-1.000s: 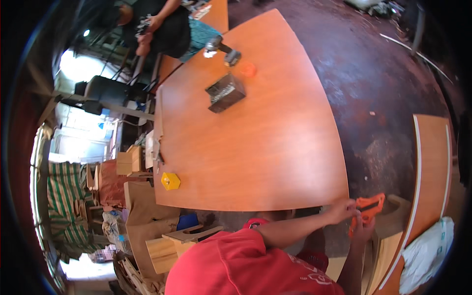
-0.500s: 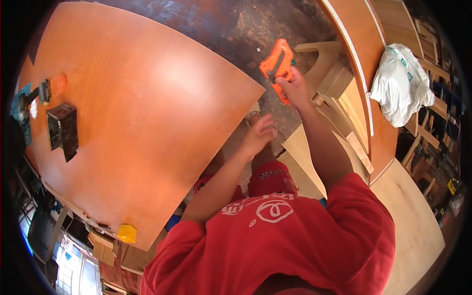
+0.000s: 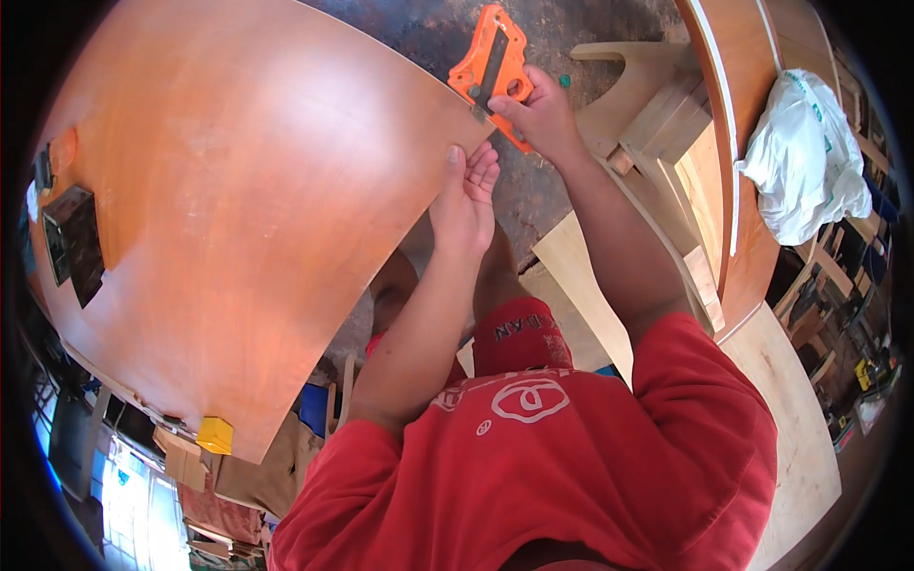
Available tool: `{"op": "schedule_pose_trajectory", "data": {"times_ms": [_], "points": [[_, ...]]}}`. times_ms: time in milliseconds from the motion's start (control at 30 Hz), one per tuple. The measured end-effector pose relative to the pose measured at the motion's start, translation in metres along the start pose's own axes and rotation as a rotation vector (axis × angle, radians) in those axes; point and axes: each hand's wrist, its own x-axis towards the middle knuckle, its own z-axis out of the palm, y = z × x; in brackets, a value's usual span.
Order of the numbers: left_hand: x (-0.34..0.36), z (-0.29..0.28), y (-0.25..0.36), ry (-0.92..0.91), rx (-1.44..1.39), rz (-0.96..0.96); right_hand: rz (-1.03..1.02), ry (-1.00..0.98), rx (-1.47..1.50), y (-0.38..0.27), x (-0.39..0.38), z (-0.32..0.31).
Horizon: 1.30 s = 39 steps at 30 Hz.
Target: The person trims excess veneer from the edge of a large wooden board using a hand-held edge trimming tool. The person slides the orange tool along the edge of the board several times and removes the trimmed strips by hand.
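A large wooden panel [image 3: 257, 190] with a smooth orange-brown face spreads across the left, its corner pointing toward my hands. My right hand [image 3: 543, 116] is wrapped round an orange plastic hand tool [image 3: 507, 57] with a dark bar and a round hole. The tool sits right at the panel's far right corner; whether it touches the edge is hard to tell. Just nearer along the same edge is my left hand [image 3: 464, 209], palm up. Its thumb lies at the panel's rim, and its fingers are loosely bent beside the edge, holding nothing.
A yellow block-shaped object [image 3: 215, 435] is at the panel's near edge, and a dark box-shaped piece [image 3: 73, 245] rests on its left side. To the right stand a curved panel [image 3: 738, 143] with white edging, a white plastic bag [image 3: 802, 157] and wooden parts [image 3: 657, 133].
My right hand has brought the orange tool left to the panel's corner. My left hand has moved up to the panel's edge. The view has shifted slightly.
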Motion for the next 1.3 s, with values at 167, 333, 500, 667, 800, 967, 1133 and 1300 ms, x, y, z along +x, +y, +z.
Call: {"op": "schedule_pose_trajectory", "data": {"times_ms": [167,333,500,667,800,967,1133,1300], "points": [[0.001,0.002,-0.001,-0.001,-0.006,-0.003,-0.073,0.005,0.011,0.004,0.001,-0.003],[-0.001,0.005,-0.001,0.012,-0.014,-0.01,-0.049,0.024,-0.029,0.006,-0.002,-0.006],[-0.001,0.003,0.001,0.014,-0.024,-0.01,-0.025,0.052,0.022,-0.001,-0.014,-0.004],[0.0,0.004,0.002,0.002,-0.011,-0.007,-0.044,0.108,-0.046,0.001,-0.011,0.0],[0.0,0.002,0.001,-0.007,-0.039,-0.018,0.009,0.112,-0.202,0.0,0.0,0.002],[0.0,0.002,0.001,0.004,-0.03,-0.01,0.016,0.101,-0.004,-0.001,-0.009,0.002],[-0.001,0.003,0.001,0.024,-0.036,-0.008,0.01,0.135,-0.041,-0.002,-0.016,0.002],[0.001,0.001,0.0,-0.01,-0.058,-0.014,0.015,0.174,-0.04,0.001,-0.019,0.002]]}}
